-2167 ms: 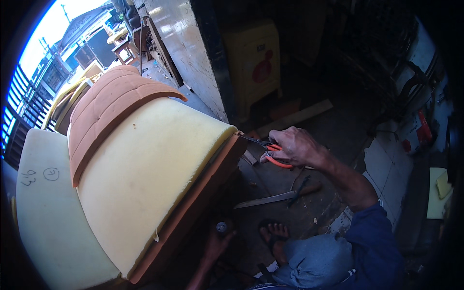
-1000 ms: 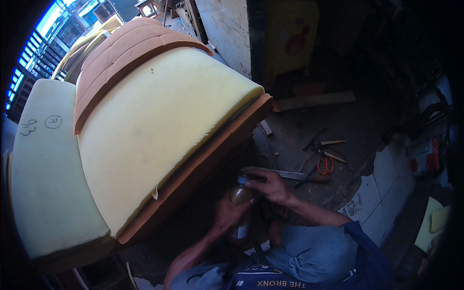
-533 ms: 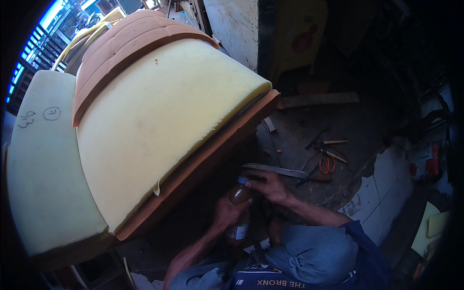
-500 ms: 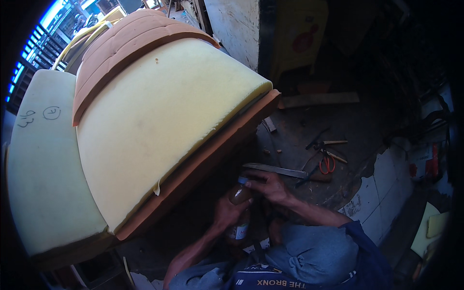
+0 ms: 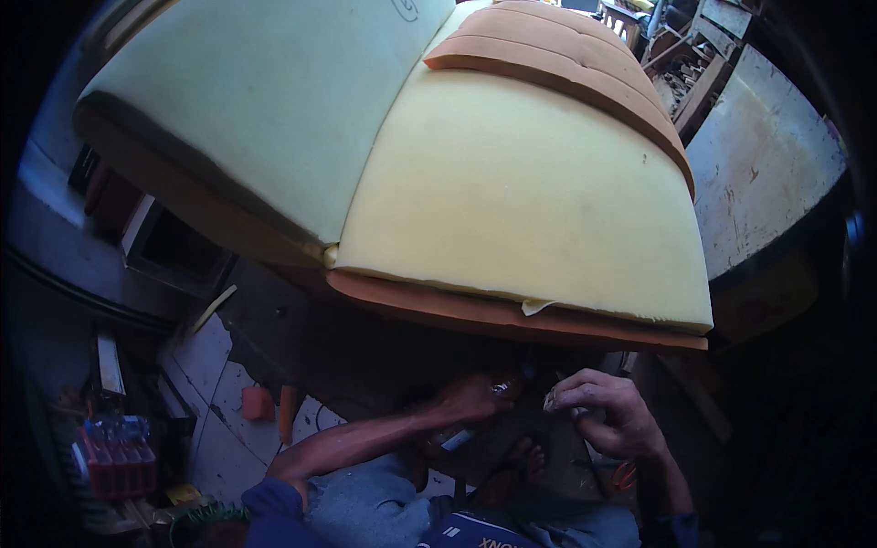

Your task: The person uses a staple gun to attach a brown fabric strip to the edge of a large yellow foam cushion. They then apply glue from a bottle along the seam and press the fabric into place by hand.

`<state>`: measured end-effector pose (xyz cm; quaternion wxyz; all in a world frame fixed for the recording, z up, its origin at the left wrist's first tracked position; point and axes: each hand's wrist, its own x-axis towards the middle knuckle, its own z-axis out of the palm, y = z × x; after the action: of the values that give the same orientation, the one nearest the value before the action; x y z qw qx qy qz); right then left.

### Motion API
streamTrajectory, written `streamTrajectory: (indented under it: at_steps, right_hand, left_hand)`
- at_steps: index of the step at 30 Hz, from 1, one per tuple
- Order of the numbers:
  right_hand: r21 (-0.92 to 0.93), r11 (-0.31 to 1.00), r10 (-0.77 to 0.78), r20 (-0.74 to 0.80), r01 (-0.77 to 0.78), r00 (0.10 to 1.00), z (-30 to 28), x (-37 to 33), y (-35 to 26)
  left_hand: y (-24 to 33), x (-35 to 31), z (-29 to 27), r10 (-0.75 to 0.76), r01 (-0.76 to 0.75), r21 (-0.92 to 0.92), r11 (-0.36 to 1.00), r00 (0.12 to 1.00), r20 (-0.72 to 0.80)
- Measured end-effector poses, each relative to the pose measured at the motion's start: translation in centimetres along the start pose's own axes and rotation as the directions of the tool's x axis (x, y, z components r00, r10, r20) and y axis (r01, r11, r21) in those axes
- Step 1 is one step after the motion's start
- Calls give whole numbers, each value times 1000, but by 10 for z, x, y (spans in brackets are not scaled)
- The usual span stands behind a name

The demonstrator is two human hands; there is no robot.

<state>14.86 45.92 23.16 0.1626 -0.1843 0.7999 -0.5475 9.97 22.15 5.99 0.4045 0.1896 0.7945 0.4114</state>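
Two jeans legs (image 5: pixel 365 498) lie nearest, cut off by the lower edge, with a foot (image 5: pixel 528 458) in shadow between them. Just beyond, over the lap, the left hand (image 5: pixel 468 399) is wrapped round a bottle (image 5: pixel 501 390), which lies tilted below the front edge of the foam; this grip looks closed and firm. To its right the right hand (image 5: pixel 610 413) hangs apart from the fist, fingers bent and thumb tucked under. Something pale shows at its fingertips, but whether that is a small thing pinched there or only the nails I cannot tell. The step in hand seems to be handling the bottle, one hand steadying while the other works near its top; the next move, I judge, calls for keeping the bottle steady and upright enough not to spill if it is open. Whether it is open is hard to make out, since the neck sinks into the dark and the fist covers most of the body. Behind the right wrist, only part of a red handle (image 5: pixel 625 475) shows. Farther out, an orange slab (image 5: pixel 438 306) runs under the yellow foam (image 5: pixel 530 201), hiding what supports it; a pale green foam (image 5: pixel 265 110) adjoins on the left, and a brown pad (image 5: pixel 557 55) lies across the far end, clipped by the top edge.
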Motion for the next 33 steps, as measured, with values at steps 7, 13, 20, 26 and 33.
streamTrajectory:
  at_steps: [7, 13, 20, 26, 33]
  right_hand:
    - [-500, 546, -401, 549, 673, 733, 20, 230, -71]
    - [-545, 340, -262, 728, 766, 634, 71, 322, -82]
    - [-441, 263, -266, 822, 858, 504, 69, 335, -82]
    - [-406, 266, -277, 837, 874, 473, 44, 317, -77]
    - [-445, 263, -286, 811, 856, 509, -3, 268, -63]
  left_hand:
    - [-10, -72, -22, -19, 24, 29, 999, 986, -163]
    - [-39, -125, -28, -227, 149, -239, 960, 910, -346]
    - [-46, -141, -27, -330, 253, -243, 936, 870, -367]
    - [-36, -128, -25, -278, 224, -196, 955, 906, -320]
    - [-35, -126, -23, -244, 205, -153, 967, 917, -315]
